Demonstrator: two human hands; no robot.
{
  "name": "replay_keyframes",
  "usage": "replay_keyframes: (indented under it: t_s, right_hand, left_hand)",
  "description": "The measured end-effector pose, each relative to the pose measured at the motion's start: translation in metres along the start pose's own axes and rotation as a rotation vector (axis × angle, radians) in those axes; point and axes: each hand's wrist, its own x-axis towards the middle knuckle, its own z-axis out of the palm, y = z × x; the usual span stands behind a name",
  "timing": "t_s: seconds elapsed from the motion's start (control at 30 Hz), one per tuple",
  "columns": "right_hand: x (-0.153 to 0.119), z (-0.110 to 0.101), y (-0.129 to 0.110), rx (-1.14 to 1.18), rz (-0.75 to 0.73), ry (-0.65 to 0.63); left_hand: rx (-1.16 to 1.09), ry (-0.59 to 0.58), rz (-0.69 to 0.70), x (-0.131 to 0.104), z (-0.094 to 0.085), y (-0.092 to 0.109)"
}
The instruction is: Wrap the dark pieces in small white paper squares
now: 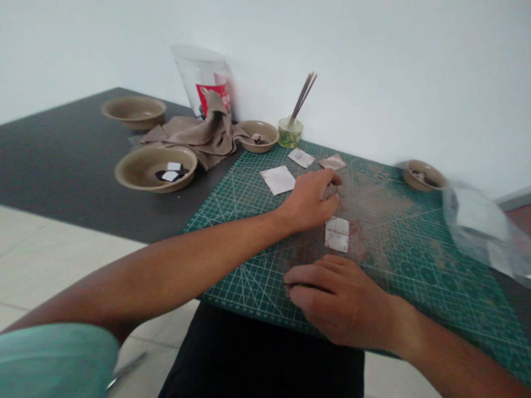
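Cutting mat (415, 260) dusty under you; right hand (340, 301) flat, fingers together, pinning it near the edge. Left hand (311, 202) curls loosely, empty, just beside the small white tile (337, 234) — keep fingertips light, slide it squarely.

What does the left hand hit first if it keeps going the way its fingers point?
Probably the pinkish paper square just beyond the left hand on the cutting mat; depth is unclear.

So there's a small white square tile (337, 234) lying flat on the green cutting mat (415, 260), looks like two pieces butted edge to edge, kinda smudged with reddish-brown dust. It sits right between both hands, near the mat's middle.
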Motion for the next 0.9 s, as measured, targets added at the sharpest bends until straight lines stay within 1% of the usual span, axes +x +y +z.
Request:
replay_keyframes:
  t_s: [0.1,0.17,0.23,0.37,0.5,0.63,0.73,0.83,0.9]
  right_hand:
    - [0.006,0.003,-0.005,0.058,0.09,0.025]
    - [0.012,0.003,-0.008,0.103,0.145,0.019]
    - [0.02,0.003,-0.009,0.132,0.16,0.015]
    - [0.033,0.006,-0.008,0.122,0.111,0.058]
    - [0.038,0.011,-0.002,0.019,0.07,0.003]
    - [0.036,0.014,0.001,0.032,0.087,0.098]
    - [0.035,0.015,0.002,0.098,0.113,0.117]
    - [0.035,0.014,0.002,0.12,0.079,0.196]
    - [0.035,0.014,0.003,0.112,0.071,0.159]
  left_hand:
    - [-0.044,-0.017,-0.046,0.003,0.003,-0.003]
    - [-0.087,-0.014,-0.065,0.005,0.003,-0.005]
    - [-0.137,-0.008,-0.081,0.005,0.001,-0.006]
    - [-0.21,-0.008,-0.122,0.005,-0.001,-0.006]
    - [-0.232,-0.01,-0.134,0.004,0.0,-0.006]
    - [-0.221,-0.024,-0.137,0.004,0.002,-0.006]
    - [-0.227,-0.028,-0.13,0.003,0.002,-0.006]
    - [-0.235,-0.013,-0.119,0.003,0.002,-0.006]
    - [-0.232,-0.015,-0.126,0.003,0.002,-0.006]
